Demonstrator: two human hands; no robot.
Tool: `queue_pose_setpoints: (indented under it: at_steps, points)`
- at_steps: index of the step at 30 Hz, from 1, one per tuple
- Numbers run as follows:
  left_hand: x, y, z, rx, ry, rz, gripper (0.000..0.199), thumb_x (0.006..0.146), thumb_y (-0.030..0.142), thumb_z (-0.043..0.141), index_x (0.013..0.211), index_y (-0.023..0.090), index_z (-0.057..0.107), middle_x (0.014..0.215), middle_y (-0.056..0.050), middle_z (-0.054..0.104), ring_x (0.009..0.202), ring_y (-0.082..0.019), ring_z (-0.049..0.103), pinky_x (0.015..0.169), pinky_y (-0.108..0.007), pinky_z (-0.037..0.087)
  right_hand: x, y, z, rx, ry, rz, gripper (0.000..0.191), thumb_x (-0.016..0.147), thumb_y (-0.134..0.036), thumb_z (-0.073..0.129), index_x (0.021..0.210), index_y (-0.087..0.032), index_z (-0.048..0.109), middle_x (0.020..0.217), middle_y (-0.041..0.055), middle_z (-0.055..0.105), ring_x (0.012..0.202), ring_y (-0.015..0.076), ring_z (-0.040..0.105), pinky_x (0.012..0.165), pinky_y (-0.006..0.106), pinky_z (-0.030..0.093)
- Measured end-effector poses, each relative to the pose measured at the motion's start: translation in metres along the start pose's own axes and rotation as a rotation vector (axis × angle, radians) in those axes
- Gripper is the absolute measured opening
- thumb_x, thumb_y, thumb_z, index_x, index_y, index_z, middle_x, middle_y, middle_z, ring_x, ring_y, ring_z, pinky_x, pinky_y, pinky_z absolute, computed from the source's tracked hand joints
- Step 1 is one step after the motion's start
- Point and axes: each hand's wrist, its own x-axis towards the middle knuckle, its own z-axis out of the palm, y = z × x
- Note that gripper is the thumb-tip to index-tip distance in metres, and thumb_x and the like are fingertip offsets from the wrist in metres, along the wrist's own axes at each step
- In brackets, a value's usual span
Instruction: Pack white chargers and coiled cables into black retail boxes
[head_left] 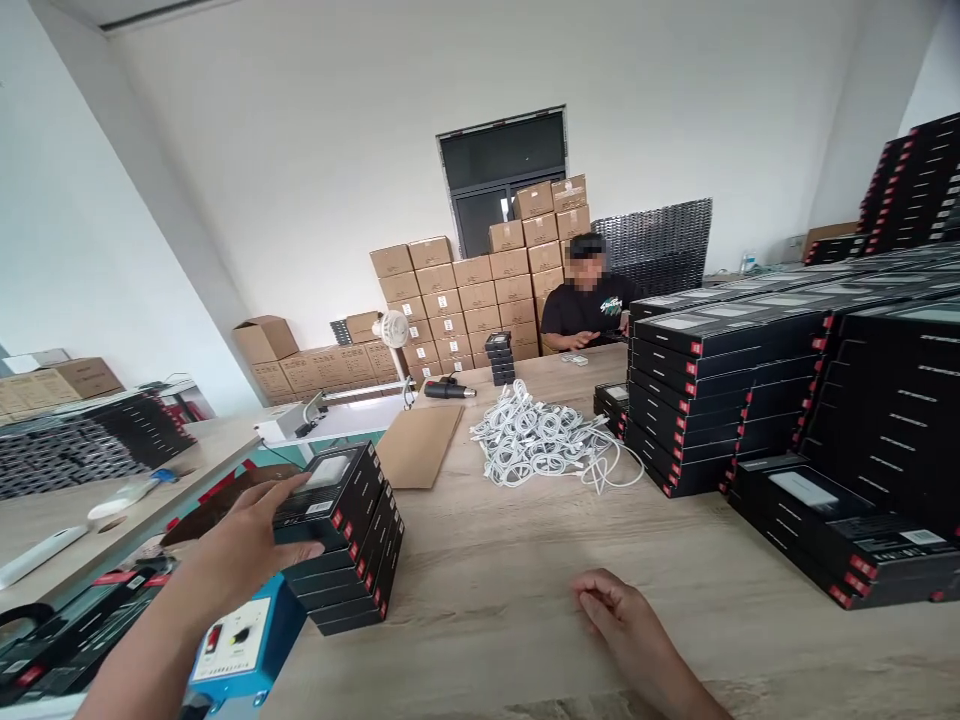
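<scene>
My left hand (251,530) rests on the top box of a stack of black boxes (352,540) near the table's left edge, its thumb against the near side and its fingers over the top. Over the wooden table (480,600) my right hand (611,610) is held with its fingers curled together; nothing shows in it. Beyond the hands lies a tangled heap of white cables (536,440). To the right stand tall stacks of black boxes (675,400), with a lower pile (825,530) in front of them.
Flat brown cardboard (420,445), a black heat gun (448,389) and a small box stack (500,360) are farther back. A person (589,305) sits across the table. A blue device (251,645) stands at the lower left, below the left forearm.
</scene>
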Motion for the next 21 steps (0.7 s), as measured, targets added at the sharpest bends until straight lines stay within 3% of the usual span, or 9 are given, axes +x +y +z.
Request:
queue_pose_setpoints:
  at_steps: [3, 5, 6, 8, 11, 13, 15, 18, 21]
  points:
    - [-0.009, 0.037, 0.008, 0.02, 0.331, 0.078, 0.073, 0.077, 0.057, 0.063, 0.139, 0.02, 0.053, 0.148, -0.017, 0.046, 0.123, -0.043, 0.056, 0.096, -0.058, 0.049, 0.0, -0.003, 0.002, -0.074, 0.018, -0.031, 0.024, 0.079, -0.038, 0.055, 0.083, -0.022, 0.072, 0.082, 0.0049, 0.067, 0.077, 0.0208, 0.062, 0.066, 0.029, 0.049]
    - [-0.016, 0.076, 0.031, -0.165, 0.465, 0.222, 0.063, 0.079, 0.057, 0.062, 0.131, 0.022, 0.058, 0.141, -0.013, 0.054, 0.124, -0.035, 0.056, 0.104, -0.048, 0.046, 0.007, -0.008, 0.004, -0.128, -0.028, 0.009, 0.021, 0.077, -0.035, 0.056, 0.08, -0.021, 0.071, 0.077, 0.0043, 0.067, 0.072, 0.0195, 0.061, 0.062, 0.027, 0.047]
    - [-0.019, 0.097, 0.049, -0.279, 0.431, 0.279, 0.053, 0.081, 0.055, 0.062, 0.123, 0.025, 0.062, 0.13, -0.01, 0.062, 0.114, -0.03, 0.062, 0.097, -0.042, 0.051, 0.014, -0.012, 0.005, -0.142, -0.082, 0.052, 0.019, 0.077, -0.034, 0.057, 0.078, -0.02, 0.07, 0.072, 0.0034, 0.066, 0.068, 0.0184, 0.061, 0.058, 0.026, 0.046]
    - [-0.024, 0.136, 0.096, -0.495, 0.202, 0.309, 0.031, 0.085, 0.045, 0.06, 0.107, 0.025, 0.067, 0.103, -0.005, 0.07, 0.088, -0.022, 0.069, 0.079, -0.032, 0.055, 0.037, -0.023, 0.01, -0.15, -0.192, 0.156, 0.019, 0.078, -0.034, 0.058, 0.071, -0.019, 0.065, 0.063, 0.001, 0.062, 0.057, 0.0158, 0.059, 0.047, 0.023, 0.04]
    - [-0.029, 0.172, 0.174, -0.669, 0.012, 0.134, 0.013, 0.085, 0.028, 0.054, 0.08, 0.022, 0.064, 0.078, -0.002, 0.067, 0.067, -0.017, 0.063, 0.068, -0.028, 0.049, 0.093, -0.043, 0.024, -0.182, -0.182, 0.218, 0.024, 0.085, -0.035, 0.058, 0.069, -0.018, 0.06, 0.066, 0.0007, 0.064, 0.054, 0.0134, 0.059, 0.042, 0.02, 0.035]
    - [-0.031, 0.178, 0.211, -0.73, -0.057, 0.054, 0.011, 0.081, 0.025, 0.054, 0.074, 0.021, 0.061, 0.069, -0.001, 0.063, 0.064, -0.017, 0.059, 0.063, -0.027, 0.044, 0.135, -0.055, 0.039, -0.23, -0.126, 0.227, 0.028, 0.092, -0.037, 0.053, 0.074, -0.017, 0.061, 0.073, 0.0025, 0.066, 0.056, 0.013, 0.061, 0.042, 0.02, 0.037]
    - [-0.033, 0.174, 0.232, -0.821, -0.083, 0.014, 0.011, 0.08, 0.025, 0.054, 0.071, 0.021, 0.059, 0.066, 0.0, 0.06, 0.063, -0.017, 0.056, 0.062, -0.027, 0.04, 0.174, -0.063, 0.057, -0.281, -0.077, 0.254, 0.032, 0.097, -0.038, 0.049, 0.084, -0.014, 0.065, 0.078, 0.0061, 0.068, 0.062, 0.0152, 0.064, 0.048, 0.023, 0.045]
    - [-0.034, 0.166, 0.238, -0.989, -0.068, -0.061, 0.012, 0.079, 0.025, 0.055, 0.069, 0.022, 0.058, 0.063, 0.001, 0.058, 0.061, -0.017, 0.052, 0.06, -0.027, 0.036, 0.21, -0.067, 0.081, -0.331, -0.038, 0.293, 0.029, 0.099, -0.037, 0.054, 0.113, -0.014, 0.063, 0.109, 0.0099, 0.067, 0.089, 0.021, 0.067, 0.074, 0.036, 0.057]
    - [-0.034, 0.163, 0.236, -1.11, -0.045, -0.08, 0.008, 0.077, 0.025, 0.059, 0.071, 0.022, 0.062, 0.064, 0.001, 0.058, 0.061, -0.018, 0.052, 0.062, -0.028, 0.036, 0.218, -0.062, 0.089, -0.352, -0.038, 0.25, 0.034, 0.096, -0.034, 0.061, 0.126, -0.019, 0.058, 0.127, 0.0087, 0.06, 0.107, 0.023, 0.063, 0.09, 0.044, 0.055]
